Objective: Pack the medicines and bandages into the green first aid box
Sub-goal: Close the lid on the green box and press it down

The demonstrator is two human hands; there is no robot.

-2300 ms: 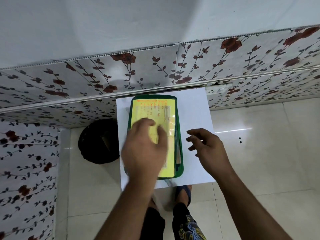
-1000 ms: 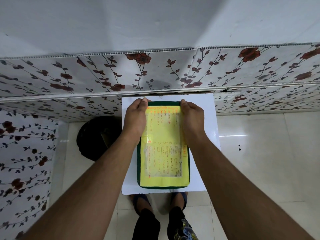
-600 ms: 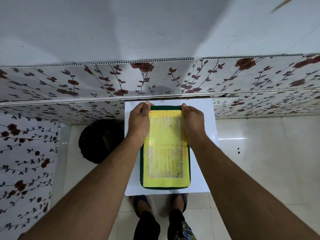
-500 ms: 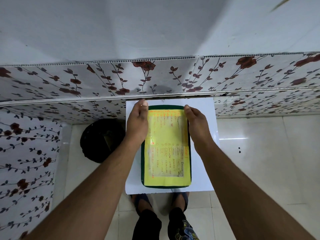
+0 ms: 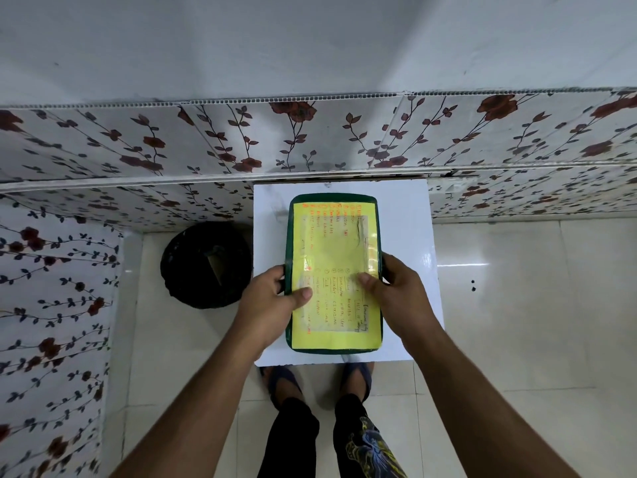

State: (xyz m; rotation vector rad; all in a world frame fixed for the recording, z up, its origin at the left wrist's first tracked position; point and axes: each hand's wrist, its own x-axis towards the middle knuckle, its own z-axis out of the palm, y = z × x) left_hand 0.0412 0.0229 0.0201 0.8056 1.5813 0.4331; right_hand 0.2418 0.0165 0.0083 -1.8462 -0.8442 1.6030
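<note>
Green first aid box [image 5: 333, 274] lid shut on table [image 5: 406, 236]; left hand [image 5: 272, 305] and right hand [image 5: 400, 294] grip its sides. No loose medicines visible; packing appears complete.

Both hands slide from the far corners of the closed green plastic first aid box [image 5: 333, 346] to its middle sides, left hand [image 5: 272, 307] and right hand [image 5: 400, 298] now gripping, thumbs on the yellow handwritten label [image 5: 332, 250].
</note>
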